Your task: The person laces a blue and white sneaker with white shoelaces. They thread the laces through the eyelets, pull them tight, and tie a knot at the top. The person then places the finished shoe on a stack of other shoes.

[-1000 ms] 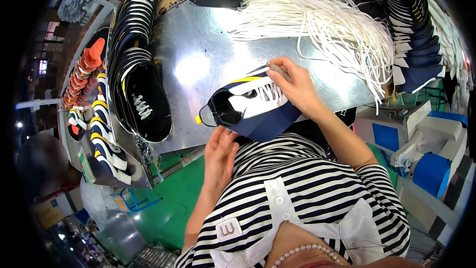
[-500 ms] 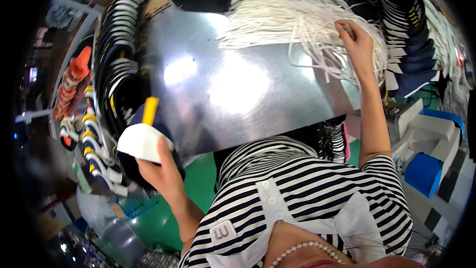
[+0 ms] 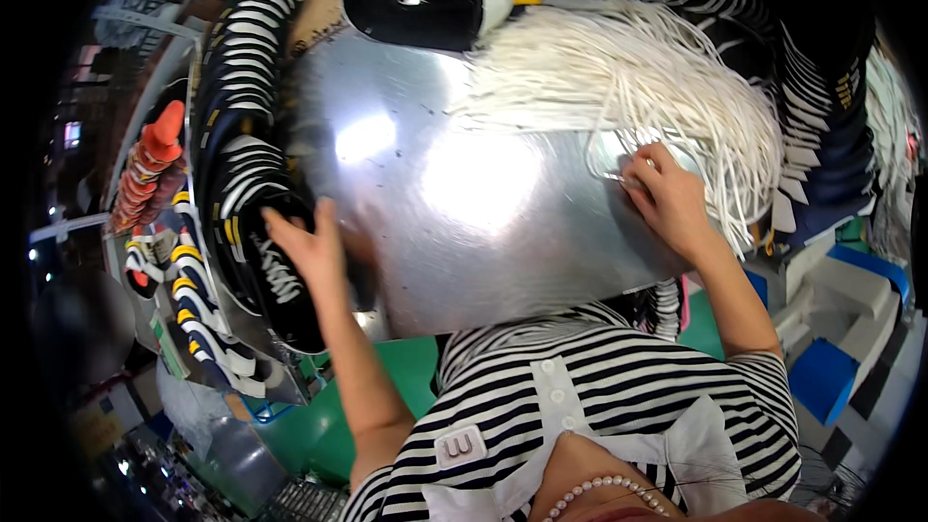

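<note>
My left hand point(image 3: 314, 244) is at the left edge of the metal tabletop point(image 3: 464, 271), thumb and fingers apart, holding nothing. It is over the near end of a row of overlapping shoe uppers point(image 3: 249, 77). Beside its fingers lies a black piece point(image 3: 282, 275) with white markings; whether they touch I cannot tell. My right hand point(image 3: 669, 201) is low over the right part of the tabletop, its fingers pinched together beside loops of thin white cord point(image 3: 619, 68). What sits between those fingertips is too small to make out.
A black shoe upper point(image 3: 414, 2) with a white end and yellow tab lies at the far edge. More stacked uppers point(image 3: 807, 126) line the right side. Orange pieces point(image 3: 153, 159) stand at the left. A grey bin with blue parts point(image 3: 825, 379) is at lower right.
My left hand has let go of the white-and-black shoe upper with the yellow tab and moved up over the row. My right hand has come down and nearer from the cord pile.
</note>
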Available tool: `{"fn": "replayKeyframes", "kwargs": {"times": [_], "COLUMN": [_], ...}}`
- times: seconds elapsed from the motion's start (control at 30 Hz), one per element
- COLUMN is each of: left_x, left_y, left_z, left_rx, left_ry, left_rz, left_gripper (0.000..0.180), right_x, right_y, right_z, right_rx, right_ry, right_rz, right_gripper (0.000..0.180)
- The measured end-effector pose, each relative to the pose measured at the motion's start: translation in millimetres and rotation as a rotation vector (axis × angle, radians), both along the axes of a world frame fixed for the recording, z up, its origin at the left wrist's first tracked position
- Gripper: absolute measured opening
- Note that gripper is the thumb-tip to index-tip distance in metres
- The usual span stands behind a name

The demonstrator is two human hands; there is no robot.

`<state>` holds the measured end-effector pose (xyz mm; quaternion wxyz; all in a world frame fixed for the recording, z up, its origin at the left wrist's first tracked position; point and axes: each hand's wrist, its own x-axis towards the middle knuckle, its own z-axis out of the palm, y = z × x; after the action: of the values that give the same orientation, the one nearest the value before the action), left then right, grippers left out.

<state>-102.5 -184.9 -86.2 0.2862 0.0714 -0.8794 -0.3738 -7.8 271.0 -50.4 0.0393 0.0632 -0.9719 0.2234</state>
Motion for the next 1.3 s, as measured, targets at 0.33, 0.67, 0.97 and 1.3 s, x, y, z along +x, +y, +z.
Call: {"fn": "replayKeyframes", "kwargs": {"times": [0.33,0.67,0.97,1.3], "left_x": [-115,-12,96,112], "left_y": [222,160,63,196], "left_z": [49,127,38,132], "left_rx": [-0.190,1.137,0.705,0.621], "left_ry": [0.055,-0.142,-0.293,-0.498], "left_rz": [-0.380,-0.834,-0.353,-1.100], "left_gripper": [0.063,0.032,0.033,0.019], "right_x": [-11,38,30,49], "right_y": [-53,53,-39,-74], "right_z": [118,124,81,95], "right_rx": [-0.996,-1.375,-1.599,-1.556], "right_ry": [-0.033,0.389,-0.225,-0.244], "right_rz": [0.162,0.082,-0.097,0.036], "right_gripper": [0.019,0.033,0.017,0.015]}}
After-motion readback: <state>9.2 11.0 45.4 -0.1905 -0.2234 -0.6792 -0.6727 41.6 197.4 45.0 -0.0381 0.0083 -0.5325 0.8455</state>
